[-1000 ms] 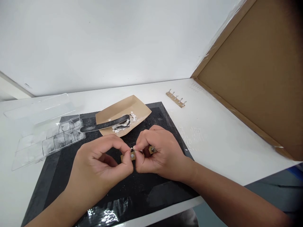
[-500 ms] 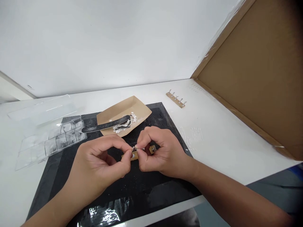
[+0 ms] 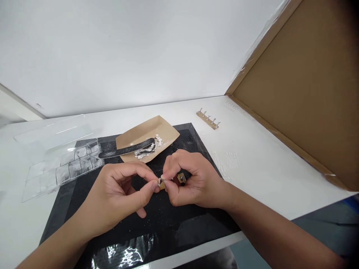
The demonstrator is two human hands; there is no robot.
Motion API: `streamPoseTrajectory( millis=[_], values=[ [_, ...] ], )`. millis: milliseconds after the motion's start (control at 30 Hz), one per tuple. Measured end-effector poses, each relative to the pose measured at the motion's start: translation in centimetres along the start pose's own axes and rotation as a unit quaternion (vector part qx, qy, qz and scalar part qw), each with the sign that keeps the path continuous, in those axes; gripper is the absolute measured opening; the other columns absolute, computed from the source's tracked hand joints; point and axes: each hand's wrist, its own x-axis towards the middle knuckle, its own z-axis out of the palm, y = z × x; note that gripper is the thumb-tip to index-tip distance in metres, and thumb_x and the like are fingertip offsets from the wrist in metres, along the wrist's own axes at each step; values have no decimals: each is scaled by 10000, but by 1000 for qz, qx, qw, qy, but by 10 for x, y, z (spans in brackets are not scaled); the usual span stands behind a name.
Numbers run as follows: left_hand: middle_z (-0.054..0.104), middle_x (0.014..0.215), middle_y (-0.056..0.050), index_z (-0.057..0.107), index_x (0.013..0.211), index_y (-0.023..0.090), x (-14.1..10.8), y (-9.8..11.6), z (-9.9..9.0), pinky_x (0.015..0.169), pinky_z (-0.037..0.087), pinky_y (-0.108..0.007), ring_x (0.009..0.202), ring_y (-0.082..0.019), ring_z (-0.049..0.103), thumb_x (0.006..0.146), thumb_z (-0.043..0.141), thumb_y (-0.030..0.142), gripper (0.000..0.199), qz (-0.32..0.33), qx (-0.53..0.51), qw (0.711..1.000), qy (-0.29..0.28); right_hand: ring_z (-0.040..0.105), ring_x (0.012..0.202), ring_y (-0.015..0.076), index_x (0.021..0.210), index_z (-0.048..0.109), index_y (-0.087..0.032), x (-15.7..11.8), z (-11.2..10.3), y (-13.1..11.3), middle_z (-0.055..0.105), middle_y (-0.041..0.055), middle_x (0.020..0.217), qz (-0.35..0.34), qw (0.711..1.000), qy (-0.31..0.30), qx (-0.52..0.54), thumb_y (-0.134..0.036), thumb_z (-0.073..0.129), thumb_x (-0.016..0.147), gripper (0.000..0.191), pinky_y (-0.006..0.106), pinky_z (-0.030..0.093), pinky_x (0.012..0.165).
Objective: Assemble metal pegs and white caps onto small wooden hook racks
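Note:
My left hand (image 3: 123, 194) is closed in a pinch over the black mat, thumb and forefinger on a small whitish piece (image 3: 159, 182) too tiny to name surely. My right hand (image 3: 190, 179) meets it fingertip to fingertip, pinching a slim metal clip (image 3: 168, 180) that is mostly covered by the fingers. Below the fingertips shows part of a wooden strip (image 3: 162, 185). Its other end (image 3: 181, 178), with a metal fitting, peeks out inside the curl of my right hand.
Behind the hands, a brown paper tray (image 3: 134, 134) holds white flakes, with a black nail file (image 3: 126, 149) across its rim. A clear compartment box (image 3: 66, 170) lies left. A second wooden strip with upright clips (image 3: 207, 119) stands back right, near a cardboard panel (image 3: 297, 93).
My left fingertips have shifted slightly right and down against the small piece, and a lower left finger now shows. My right hand stays nearly in place. The whole view has shifted a little.

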Motion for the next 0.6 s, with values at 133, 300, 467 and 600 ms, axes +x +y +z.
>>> streamPoseTrajectory(
  millis=[133, 300, 467, 600],
  values=[
    [740, 893, -62, 815, 923, 192, 1, 1, -3, 424, 678, -268, 669, -177, 725, 932, 751, 300, 126, 0, 8, 1000, -5, 600, 584, 70, 809, 579, -205, 3, -6, 0, 673, -78, 690, -26, 999, -38, -20, -56, 689, 841, 188, 249, 470, 673],
    [733, 882, -47, 813, 937, 187, 1, 1, -6, 413, 665, -240, 625, -143, 700, 920, 783, 341, 157, 16, 25, 1000, -2, 691, 688, 91, 931, 624, -201, 2, -13, 4, 712, -63, 750, -56, 996, -65, -37, -122, 709, 931, 116, 305, 451, 811],
    [750, 922, -42, 827, 987, 230, 3, 0, -8, 406, 671, -257, 706, -174, 733, 935, 772, 310, 111, 37, 20, 999, -2, 725, 775, 114, 985, 611, -209, 0, -16, 6, 750, -40, 851, -66, 993, -66, -67, -129, 681, 979, 107, 322, 432, 826],
    [755, 905, -32, 836, 974, 249, 4, 0, -7, 412, 672, -245, 683, -159, 727, 943, 761, 276, 85, 61, 25, 998, -7, 718, 761, 115, 984, 594, -213, -1, -14, 5, 742, -53, 826, -68, 991, -67, -90, -123, 650, 999, 107, 327, 411, 809]
  ],
)
